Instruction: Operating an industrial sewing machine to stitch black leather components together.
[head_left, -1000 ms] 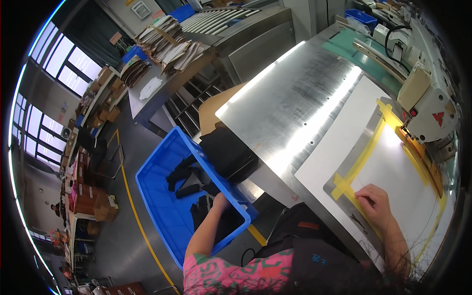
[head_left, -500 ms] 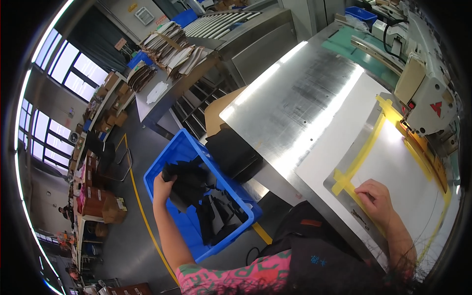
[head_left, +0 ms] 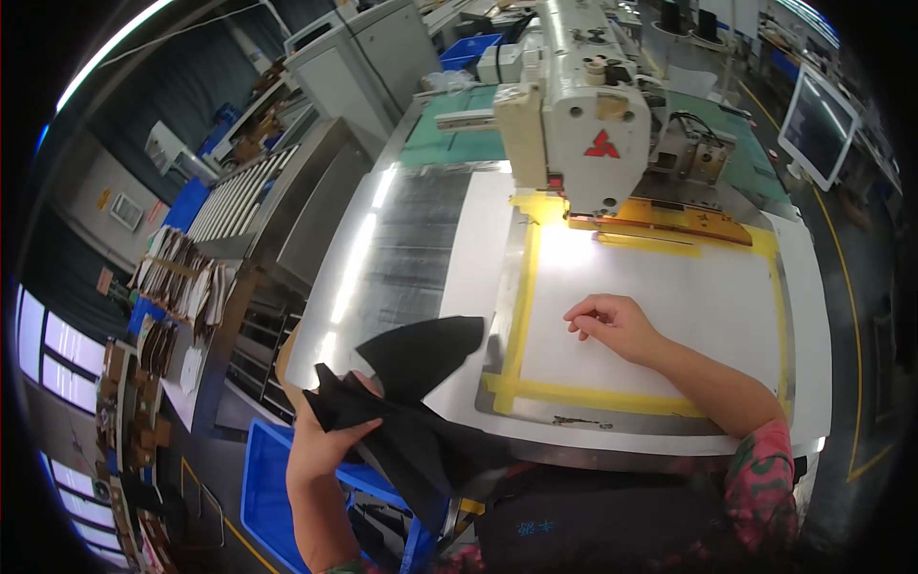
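Note:
My left hand (head_left: 323,440) grips several pieces of dark fabric (head_left: 426,359), lifted at the near left edge of the steel worktable (head_left: 368,263), partly over the blue bin (head_left: 263,478). My right hand (head_left: 604,323) hovers over or rests on a white sheet (head_left: 688,325) inside a yellow-taped frame (head_left: 516,354), fingers loosely bent and holding nothing. Beyond it stands a white industrial sewing machine (head_left: 598,115), with an amber plate (head_left: 688,218) and a lit patch beneath its head.
A roller conveyor (head_left: 244,196) and paper stacks (head_left: 191,277) are at the left. A small blue bin (head_left: 469,50) and green mat (head_left: 445,134) lie behind. A monitor (head_left: 815,124) stands at right. Shelves of boxes (head_left: 124,402) line the far left.
My left hand has lifted fabric out of the blue bin and brought it up to the table's edge. My view has swung right toward the machine. My right hand stays over the taped frame.

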A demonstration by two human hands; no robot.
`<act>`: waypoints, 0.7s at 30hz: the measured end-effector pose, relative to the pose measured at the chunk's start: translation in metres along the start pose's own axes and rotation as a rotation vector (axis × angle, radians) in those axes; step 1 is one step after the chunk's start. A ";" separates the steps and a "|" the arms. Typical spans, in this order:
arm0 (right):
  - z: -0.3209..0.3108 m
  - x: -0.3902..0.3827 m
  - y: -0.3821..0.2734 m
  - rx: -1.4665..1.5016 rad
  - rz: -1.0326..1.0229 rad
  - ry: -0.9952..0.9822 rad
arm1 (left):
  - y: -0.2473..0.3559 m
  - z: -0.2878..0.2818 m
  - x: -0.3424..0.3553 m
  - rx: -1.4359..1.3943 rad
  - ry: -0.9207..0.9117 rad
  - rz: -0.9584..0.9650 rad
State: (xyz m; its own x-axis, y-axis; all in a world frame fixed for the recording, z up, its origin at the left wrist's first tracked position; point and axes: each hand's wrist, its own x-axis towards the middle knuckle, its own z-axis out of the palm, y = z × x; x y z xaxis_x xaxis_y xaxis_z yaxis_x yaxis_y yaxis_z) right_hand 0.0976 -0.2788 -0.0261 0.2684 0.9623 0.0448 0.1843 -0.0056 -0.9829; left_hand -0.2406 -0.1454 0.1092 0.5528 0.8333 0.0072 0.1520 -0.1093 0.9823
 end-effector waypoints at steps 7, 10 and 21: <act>-0.057 -0.027 0.023 0.131 0.078 0.079 | -0.025 0.155 0.085 0.144 -1.083 -0.314; -0.053 -0.047 0.009 0.220 0.169 0.054 | -0.055 0.197 0.101 0.152 -1.160 -0.172; -0.050 -0.043 -0.002 -0.503 -0.012 0.062 | -0.080 0.219 0.076 0.380 -0.742 0.542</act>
State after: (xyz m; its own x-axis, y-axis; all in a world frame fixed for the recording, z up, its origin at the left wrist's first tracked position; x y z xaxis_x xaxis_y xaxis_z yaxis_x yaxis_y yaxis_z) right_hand 0.1327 -0.3333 -0.0172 0.3165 0.9451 0.0815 0.6162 -0.1395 -0.7751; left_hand -0.0316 -0.1920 -0.0100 0.9780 0.0834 0.1913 -0.0922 -0.6495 0.7547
